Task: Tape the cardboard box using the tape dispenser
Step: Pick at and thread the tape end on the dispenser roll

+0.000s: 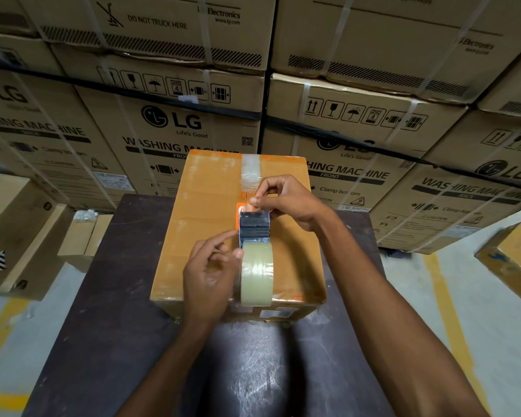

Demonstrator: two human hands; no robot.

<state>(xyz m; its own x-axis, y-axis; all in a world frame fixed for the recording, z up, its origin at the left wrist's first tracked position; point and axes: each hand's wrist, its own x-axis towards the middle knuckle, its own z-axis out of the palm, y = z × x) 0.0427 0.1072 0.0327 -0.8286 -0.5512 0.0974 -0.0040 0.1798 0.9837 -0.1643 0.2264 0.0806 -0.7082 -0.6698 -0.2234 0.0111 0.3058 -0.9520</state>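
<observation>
Dark table (109, 311) amid stacked cartons (169, 127) bears the cardboard box (205, 212).

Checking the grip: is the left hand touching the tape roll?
Touching. The head view shows the left hand with fingertips pressed on the tape roll side.

Cardboard box (199, 236) sits on dark table (109, 341), clear tape strip (251, 173) down its far centre seam. Tape dispenser (254, 251) lies on box top. Left hand (211, 275) grips the roll side; right hand (283, 200) pinches tape end at the blade. LG washing machine cartons (169, 124) stacked behind.
</observation>
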